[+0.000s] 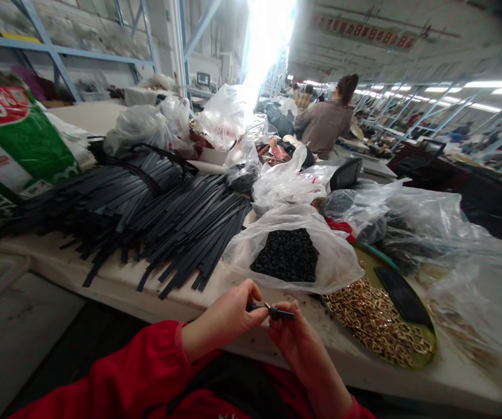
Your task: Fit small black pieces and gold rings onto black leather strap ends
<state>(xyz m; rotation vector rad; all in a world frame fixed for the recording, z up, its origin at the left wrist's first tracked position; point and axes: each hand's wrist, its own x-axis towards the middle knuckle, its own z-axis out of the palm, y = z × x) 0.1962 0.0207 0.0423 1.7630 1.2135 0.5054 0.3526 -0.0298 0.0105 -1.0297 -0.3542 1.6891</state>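
Note:
Both of my hands meet over the table's front edge, fingers closed around a small black strap piece (282,314) with a bit of metal at its middle. My left hand (233,311) pinches the piece's left end between thumb and fingers. On the right end, my right hand (297,343) holds it from below. Just beyond them lies an open clear bag (333,265) of small black loops (285,255). Right of my hands, a round yellowish tray (428,349) holds many gold metal buckles (379,320) and a black flat piece (403,295).
Long black strips (190,227) lie in bundles across the left of the table (216,285). A green and red bag (19,139) stands far left. Plastic bags (290,183) fill the back and right. Further off, a person in brown (327,125) faces away.

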